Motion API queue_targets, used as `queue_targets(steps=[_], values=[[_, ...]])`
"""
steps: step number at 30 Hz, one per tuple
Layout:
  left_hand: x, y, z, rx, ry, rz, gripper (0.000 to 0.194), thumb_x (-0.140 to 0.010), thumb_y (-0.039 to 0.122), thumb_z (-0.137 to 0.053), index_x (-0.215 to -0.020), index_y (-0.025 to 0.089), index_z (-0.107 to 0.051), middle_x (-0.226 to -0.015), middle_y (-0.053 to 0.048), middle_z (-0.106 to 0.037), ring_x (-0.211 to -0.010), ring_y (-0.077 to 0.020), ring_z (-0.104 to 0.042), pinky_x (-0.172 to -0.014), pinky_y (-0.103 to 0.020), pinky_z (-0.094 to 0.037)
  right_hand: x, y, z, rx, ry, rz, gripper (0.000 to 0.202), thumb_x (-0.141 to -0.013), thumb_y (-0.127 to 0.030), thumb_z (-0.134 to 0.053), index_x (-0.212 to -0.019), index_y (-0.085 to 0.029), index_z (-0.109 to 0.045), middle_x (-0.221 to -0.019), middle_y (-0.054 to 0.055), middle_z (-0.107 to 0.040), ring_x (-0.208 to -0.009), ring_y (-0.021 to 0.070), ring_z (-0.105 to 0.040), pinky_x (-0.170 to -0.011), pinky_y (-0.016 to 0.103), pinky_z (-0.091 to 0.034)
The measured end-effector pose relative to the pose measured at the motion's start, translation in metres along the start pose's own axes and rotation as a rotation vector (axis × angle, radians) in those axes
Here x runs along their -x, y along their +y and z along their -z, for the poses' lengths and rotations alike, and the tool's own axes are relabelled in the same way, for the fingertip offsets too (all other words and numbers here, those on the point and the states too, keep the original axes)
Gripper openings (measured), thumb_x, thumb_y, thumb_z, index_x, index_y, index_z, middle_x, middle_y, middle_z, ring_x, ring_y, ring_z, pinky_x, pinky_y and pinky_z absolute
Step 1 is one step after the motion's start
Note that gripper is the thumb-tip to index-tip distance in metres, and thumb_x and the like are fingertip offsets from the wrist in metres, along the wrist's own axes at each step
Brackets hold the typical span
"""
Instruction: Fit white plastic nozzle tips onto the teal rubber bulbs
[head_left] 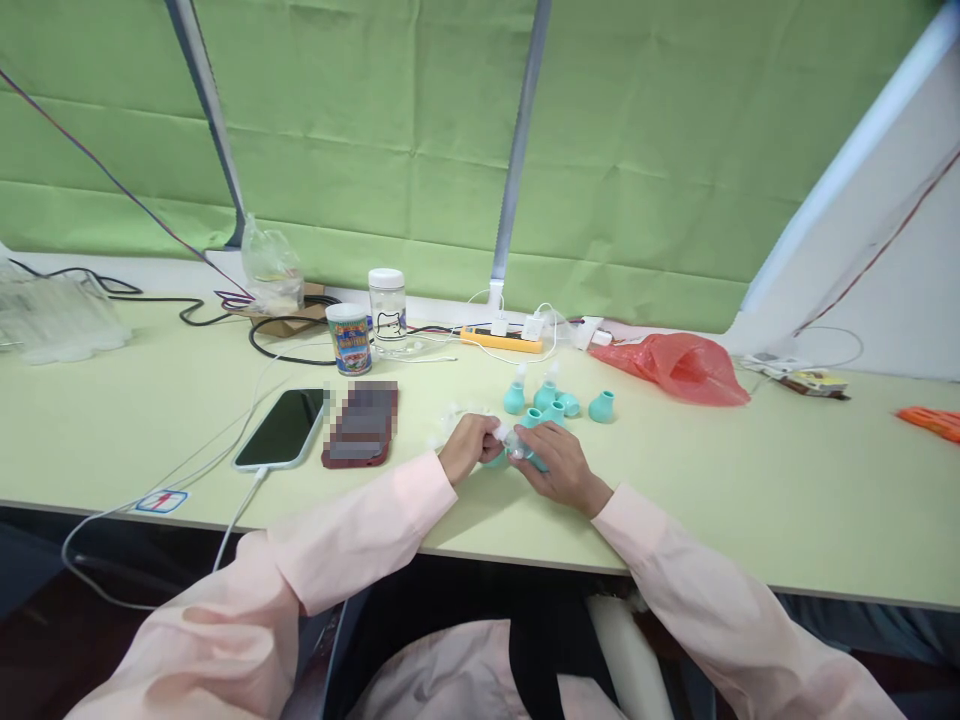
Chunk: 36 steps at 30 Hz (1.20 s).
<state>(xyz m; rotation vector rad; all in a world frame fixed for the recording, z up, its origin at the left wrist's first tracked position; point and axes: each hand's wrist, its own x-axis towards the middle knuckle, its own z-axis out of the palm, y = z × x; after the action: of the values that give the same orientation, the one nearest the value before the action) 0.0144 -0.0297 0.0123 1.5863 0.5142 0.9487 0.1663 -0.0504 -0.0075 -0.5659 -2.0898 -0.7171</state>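
My left hand [466, 449] is closed, its thumb and index finger pinching a small white and clear plastic piece [504, 434]. My right hand [559, 466] meets it from the other side, fingers curled over the clear end of the same piece. Just behind and beneath the hands are several teal rubber bulbs; one bulb [532, 417] shows its open neck, and another bulb [601, 407] lies apart to the right. At the back, a bulb [514, 399] stands upright with a translucent tip in its neck. Small clear plastic pieces [452, 415] lie behind my left hand, partly hidden.
On the left lie a charging phone [279, 430] and a dark red phone [361, 425]. Farther back stand a printed paper cup [349, 340], a white-lidded jar [388, 308] and an orange power strip [501, 341]. A red plastic bag [671, 367] lies at right; cables cross the table.
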Motion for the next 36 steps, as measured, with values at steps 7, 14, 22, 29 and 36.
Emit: queue_targets(steps=[7, 14, 22, 29, 36], values=[[-0.004, 0.009, 0.014, -0.515, 0.199, -0.204, 0.030, -0.075, 0.036, -0.027, -0.052, 0.017, -0.029, -0.047, 0.004, -0.026, -0.043, -0.0072, -0.028, -0.044, -0.021, -0.024, 0.001, 0.001, -0.002, -0.009, 0.052, -0.045, 0.040, -0.070, -0.017, -0.053, -0.108, -0.016, -0.040, -0.073, 0.006, -0.060, -0.065, 0.0155, -0.054, -0.056, 0.030, -0.043], [-0.012, 0.003, 0.032, -1.549, 0.295, -0.128, 0.034, -0.081, 0.033, -0.026, -0.076, 0.013, -0.053, -0.079, -0.010, -0.050, -0.078, -0.0199, -0.045, -0.063, -0.030, -0.036, 0.004, 0.007, 0.002, 0.001, 0.085, -0.236, 0.034, -0.071, -0.022, -0.048, -0.105, -0.017, -0.043, -0.082, 0.008, -0.060, -0.072, 0.0190, -0.056, -0.063, 0.035, -0.044], [-0.014, -0.010, 0.034, -1.621, 0.243, -0.080, 0.028, -0.075, 0.031, -0.041, -0.092, 0.013, -0.052, -0.089, -0.013, -0.047, -0.088, -0.0259, -0.039, -0.065, -0.035, -0.037, 0.004, 0.007, 0.003, -0.011, 0.045, -0.274, 0.034, -0.073, -0.022, -0.046, -0.107, -0.017, -0.043, -0.086, 0.009, -0.060, -0.075, 0.0200, -0.056, -0.064, 0.036, -0.043], [-0.006, 0.009, 0.020, -1.171, 0.249, -0.457, 0.018, -0.075, 0.026, -0.041, -0.081, 0.014, -0.054, -0.071, -0.005, -0.051, -0.073, -0.0160, -0.044, -0.068, -0.029, -0.038, 0.002, 0.007, -0.001, -0.040, 0.102, -0.337, 0.037, -0.071, -0.018, -0.051, -0.107, -0.019, -0.042, -0.086, 0.008, -0.057, -0.075, 0.0177, -0.053, -0.063, 0.033, -0.046], [-0.001, 0.007, 0.004, -0.544, 0.134, -0.459, 0.019, -0.064, 0.031, -0.060, -0.065, 0.013, -0.058, -0.059, -0.003, -0.054, -0.056, -0.0098, -0.043, -0.054, -0.024, -0.039, 0.000, -0.002, -0.001, -0.110, 0.126, -0.346, 0.037, -0.072, -0.020, -0.051, -0.106, -0.019, -0.038, -0.087, 0.008, -0.054, -0.078, 0.0186, -0.053, -0.064, 0.033, -0.047]])
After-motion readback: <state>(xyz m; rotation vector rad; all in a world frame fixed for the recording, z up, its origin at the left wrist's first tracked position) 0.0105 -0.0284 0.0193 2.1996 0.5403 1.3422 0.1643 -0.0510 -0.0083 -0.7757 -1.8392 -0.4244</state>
